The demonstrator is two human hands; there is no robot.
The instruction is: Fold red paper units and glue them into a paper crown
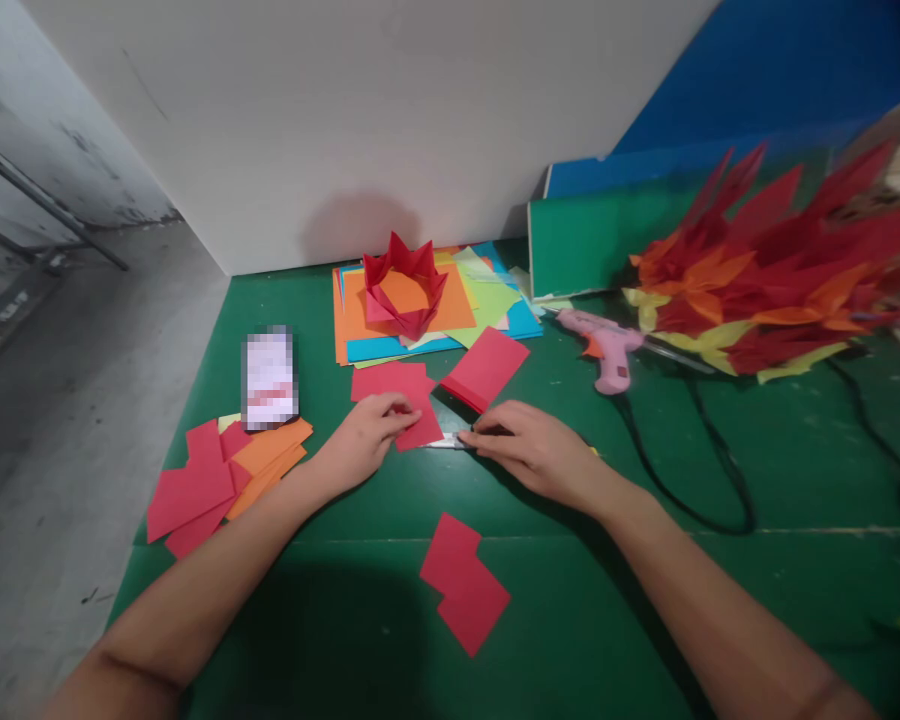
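My left hand (375,430) is closed, thumb and fingers pinching the edge of a red paper piece (420,428). Another red sheet (390,380) lies just behind it. My right hand (529,450) is closed around a slim silver-bladed tool (450,440), whose tip lies at the lower edge of the pinched paper. The palm hides its handle, so its exact kind is unclear. A folded red stack (487,368) rests just beyond my right fingers. Nearer to me, two joined or overlapping red rectangles (465,585) lie flat on the green table (330,610).
A red pointed paper ring (405,320) sits on coloured sheets (352,335). On the left, a phone (270,380) touches red and orange paper pieces (195,490). To the right are a pink glue gun (607,345) with a black cord and a red-orange paper flower bundle (780,270).
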